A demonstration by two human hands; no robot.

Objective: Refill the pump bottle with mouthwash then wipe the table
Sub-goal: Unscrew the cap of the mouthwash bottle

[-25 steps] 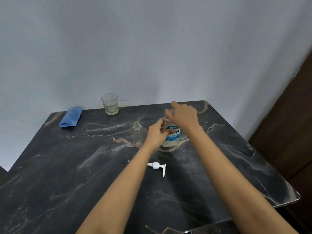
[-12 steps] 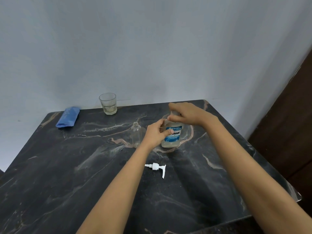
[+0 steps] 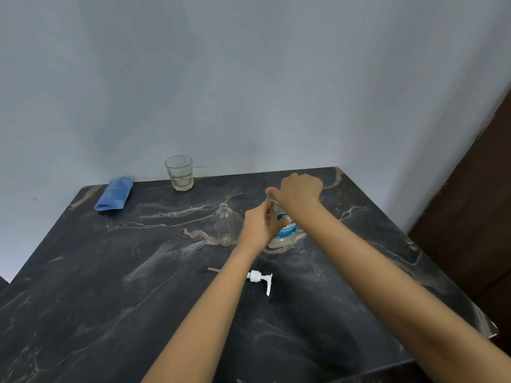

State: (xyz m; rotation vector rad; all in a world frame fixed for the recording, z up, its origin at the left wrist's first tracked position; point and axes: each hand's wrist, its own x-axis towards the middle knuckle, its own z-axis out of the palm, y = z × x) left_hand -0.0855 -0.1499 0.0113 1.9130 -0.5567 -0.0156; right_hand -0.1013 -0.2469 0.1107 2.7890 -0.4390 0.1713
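A mouthwash bottle with a blue label stands upright on the dark marble table. My left hand grips its body from the left. My right hand is curled over its top, gripping the cap, which is hidden under the fingers. Just left of them stands an empty clear glass bottle with an open neck. Its white pump head lies on its side on the table, nearer to me, partly behind my left forearm.
A folded blue cloth lies at the table's far left corner. A drinking glass with a little liquid stands at the back edge by the wall. A dark wooden door is on the right.
My right hand has turned on top of the mouthwash bottle, its wrist swinging round over the cap. My left hand has kept its hold on the bottle's body.
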